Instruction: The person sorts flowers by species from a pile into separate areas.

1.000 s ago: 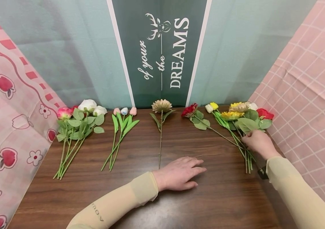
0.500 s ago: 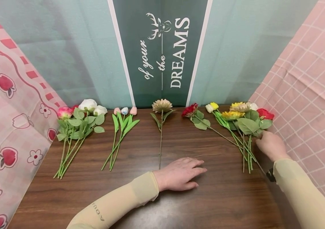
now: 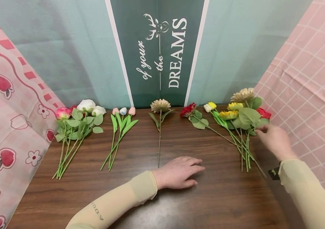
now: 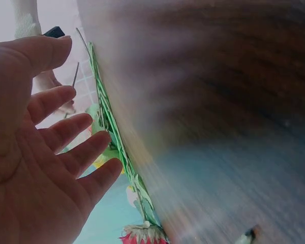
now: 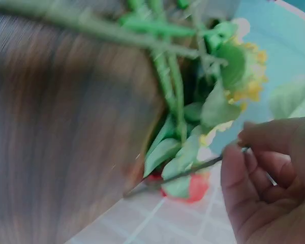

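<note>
My right hand [image 3: 263, 129] pinches the thin stem of a beige flower [image 3: 243, 94] at the right end of the wooden table [image 3: 214, 203]. That flower's head stands tilted up above the mixed bunch [image 3: 229, 114] of sunflowers, tulips and a red bloom lying beside it. In the right wrist view the thumb and fingers of the right hand [image 5: 242, 147] close on the dark stem [image 5: 183, 173]. My left hand [image 3: 191, 171] lies flat on the table with fingers straight, just right of the lower end of a single beige flower [image 3: 160, 105]. The left hand [image 4: 66, 127] holds nothing.
Along the back lie a red rose [image 3: 188, 110], three small tulips [image 3: 123, 111] and a bunch of white and pink roses [image 3: 79, 117]. Pink cloth [image 3: 308, 79] hangs at both sides. A green banner [image 3: 159, 51] stands behind.
My right hand moved right from the bunch's stems and took a stem; the beige flower's head has risen off the bunch. The left hand stayed put.
</note>
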A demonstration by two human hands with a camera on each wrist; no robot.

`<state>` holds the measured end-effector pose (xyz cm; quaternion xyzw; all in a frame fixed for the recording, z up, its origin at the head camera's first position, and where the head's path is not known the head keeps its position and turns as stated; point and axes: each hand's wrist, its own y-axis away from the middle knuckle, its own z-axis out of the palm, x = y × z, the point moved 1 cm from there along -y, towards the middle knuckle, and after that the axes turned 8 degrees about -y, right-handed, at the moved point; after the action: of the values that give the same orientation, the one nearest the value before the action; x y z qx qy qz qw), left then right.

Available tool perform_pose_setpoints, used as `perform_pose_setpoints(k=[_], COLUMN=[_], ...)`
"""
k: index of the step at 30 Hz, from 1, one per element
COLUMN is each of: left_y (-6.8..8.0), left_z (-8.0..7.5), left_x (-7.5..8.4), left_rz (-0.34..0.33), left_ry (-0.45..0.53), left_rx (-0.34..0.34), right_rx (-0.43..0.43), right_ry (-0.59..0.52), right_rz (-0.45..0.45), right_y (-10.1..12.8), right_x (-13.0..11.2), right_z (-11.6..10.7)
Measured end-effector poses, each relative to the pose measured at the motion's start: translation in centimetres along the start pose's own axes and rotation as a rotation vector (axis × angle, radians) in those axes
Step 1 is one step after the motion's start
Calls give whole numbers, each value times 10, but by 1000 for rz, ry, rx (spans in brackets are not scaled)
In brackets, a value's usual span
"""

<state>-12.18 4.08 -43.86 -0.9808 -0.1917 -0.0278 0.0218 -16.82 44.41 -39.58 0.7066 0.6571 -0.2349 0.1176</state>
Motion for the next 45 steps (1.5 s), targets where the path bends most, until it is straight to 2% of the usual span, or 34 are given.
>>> perform_pose_setpoints(k=[3, 5, 9, 13, 16, 21, 24, 26, 32, 40, 45], left_y=[2, 3, 7, 10, 12, 16, 19, 21, 27, 36, 38], left_z=[-2, -3, -7, -8, -7, -1, 2, 3, 6, 3, 1], left_x=[-4, -8, -17, -27, -33, -40, -43, -46, -51, -51, -53], left_rz=[-44, -85, -213, -380, -480, -564, -581, -585, -599, -644, -647], left_ry=[46, 83, 213, 455, 667, 953, 1071, 1112, 1108, 1078, 1075], left_rx=[-5, 8, 82, 189, 258, 317, 353, 386, 435, 369, 379], right_rx=[31, 31, -23, -112, -178, -252, -280, -294, -350, -334, -348], right_ry=[-66, -170, -509, -817, -973, -1186, -1255, -1275, -1295, -1302, -1293], right_rz=[-35, -45, -2, 72, 100, 92, 89, 87, 96, 119, 129], right_y=[-4, -6, -7, -5, -1, 8, 12, 14, 18, 13, 11], right_x=[-22, -40, -78, -117, -145, -181, -195, -201, -212, -218, -221], right_z=[6, 12, 31, 60, 83, 116, 129, 137, 149, 144, 146])
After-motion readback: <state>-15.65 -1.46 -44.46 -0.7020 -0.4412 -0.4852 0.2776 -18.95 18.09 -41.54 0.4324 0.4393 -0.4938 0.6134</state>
